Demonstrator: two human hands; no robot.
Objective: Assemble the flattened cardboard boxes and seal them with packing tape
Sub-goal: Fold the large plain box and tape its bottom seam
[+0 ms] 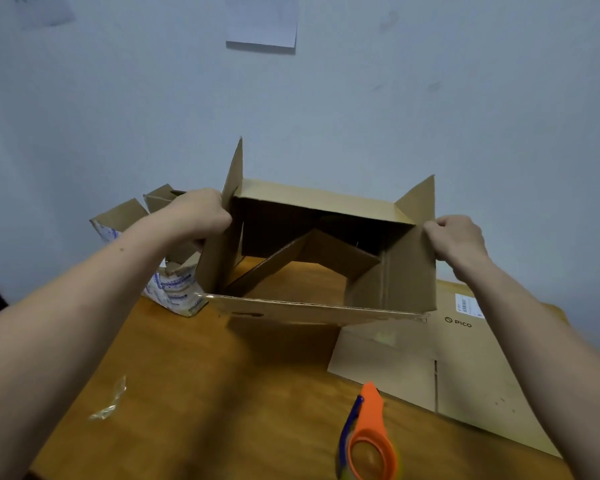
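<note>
Holding a partly opened cardboard box (326, 244) at centre frame, raised above the wooden counter (194, 382). Left hand (201, 216) has its grip closed around the box's left side panel, fingers curled over the edge. Right hand (459, 242) has its grip pinched shut on the upper edge of the right side panel. Box open toward the camera; interior visible. One inner flap folded inward at a slant across the cavity. Two end flaps stand up, one at upper left of the box, one at upper right. Near long flap lies roughly level, along the bottom of the opening.

Flattened cardboard sheet (465, 368) printed "PICO", with a barcode label, lies on the counter at right of frame, partly under the held box. Another box (160, 271) with blue-printed tape sits behind the left forearm, at left of centre. Orange tape dispenser (369, 441) with a blue part lies at lower centre-right. Scrap of clear tape (110, 400) on the counter at lower left. Paper sheet (262, 22) on the wall, top centre.
</note>
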